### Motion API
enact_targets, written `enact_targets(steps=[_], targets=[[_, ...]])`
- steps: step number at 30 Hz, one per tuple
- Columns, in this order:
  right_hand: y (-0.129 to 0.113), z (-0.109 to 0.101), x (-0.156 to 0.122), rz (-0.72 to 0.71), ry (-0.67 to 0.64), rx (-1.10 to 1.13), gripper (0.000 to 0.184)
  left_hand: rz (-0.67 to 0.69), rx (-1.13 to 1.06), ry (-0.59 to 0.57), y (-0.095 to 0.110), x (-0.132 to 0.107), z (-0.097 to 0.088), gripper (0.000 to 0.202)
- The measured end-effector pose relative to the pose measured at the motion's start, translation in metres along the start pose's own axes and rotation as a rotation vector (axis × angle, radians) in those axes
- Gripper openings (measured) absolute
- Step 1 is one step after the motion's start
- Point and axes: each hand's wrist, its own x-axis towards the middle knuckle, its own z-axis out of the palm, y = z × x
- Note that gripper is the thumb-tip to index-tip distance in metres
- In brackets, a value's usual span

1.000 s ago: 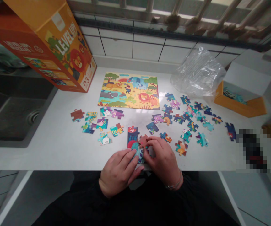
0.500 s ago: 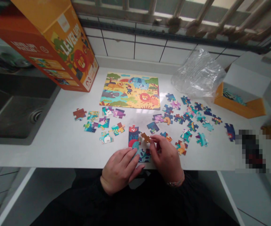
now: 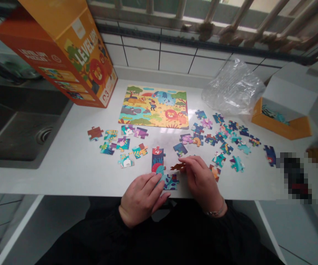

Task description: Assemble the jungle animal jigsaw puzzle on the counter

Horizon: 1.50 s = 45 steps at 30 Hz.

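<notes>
An L-shaped strip of joined puzzle pieces (image 3: 157, 159) lies near the counter's front edge, its column running up and a short row going right. My left hand (image 3: 141, 200) rests flat over the strip's lower left corner, fingers stretched out and thumb apart, hiding part of it. Pinched between the thumb and fingers of my right hand (image 3: 203, 184) is a brown puzzle piece (image 3: 177, 167). It is tilted almost edge-on, just right of the column and above the row, apart from both. Loose puzzle pieces (image 3: 226, 148) lie to the right, and others (image 3: 123, 143) to the left.
A finished animal puzzle (image 3: 154, 106) lies at the back of the counter. Left of it stands an orange puzzle box (image 3: 89, 70) beside a sink (image 3: 28, 136). At the right back are a clear plastic bag (image 3: 233, 90) and an opened orange box (image 3: 297, 127) with pieces inside.
My right hand has shifted slightly right with the brown puzzle piece, which has turned from showing its face to nearly edge-on. The left hand stays on the strip.
</notes>
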Motion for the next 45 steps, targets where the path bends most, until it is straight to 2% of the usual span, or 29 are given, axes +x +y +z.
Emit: enact_targets(steps=[4, 9, 14, 17, 21, 26, 31, 36, 45], targets=[[0.001, -0.003, 0.001, -0.037, -0.045, 0.031, 0.028, 0.002, 0.003, -0.007, 0.0, 0.0, 0.0, 0.025], [0.003, 0.0, 0.001, -0.093, -0.109, 0.058, 0.027, -0.002, 0.006, -0.012, 0.0, 0.0, 0.001, 0.027], [0.004, 0.002, -0.004, -0.129, -0.065, 0.01, 0.038, 0.003, 0.005, -0.007, 0.0, 0.0, 0.001, 0.026], [0.005, -0.002, -0.007, -0.149, -0.05, -0.037, 0.035, -0.006, 0.011, 0.001, 0.001, 0.0, 0.0, 0.025], [0.008, -0.008, -0.012, -0.225, -0.162, -0.072, 0.033, 0.002, 0.007, 0.0, 0.0, 0.001, 0.0, 0.026], [0.013, -0.009, -0.018, -0.267, -0.254, -0.123, 0.05, 0.001, 0.006, -0.004, 0.0, 0.0, 0.0, 0.027], [0.01, -0.007, -0.015, -0.258, -0.234, -0.127, 0.037, 0.003, -0.004, -0.015, 0.0, -0.001, 0.001, 0.027], [0.007, -0.006, -0.011, -0.253, -0.22, -0.12, 0.033, 0.004, 0.009, -0.006, -0.001, 0.002, 0.0, 0.025], [0.003, -0.002, -0.009, -0.128, -0.073, -0.169, 0.015, 0.011, 0.005, -0.003, 0.0, 0.003, -0.001, 0.028]])
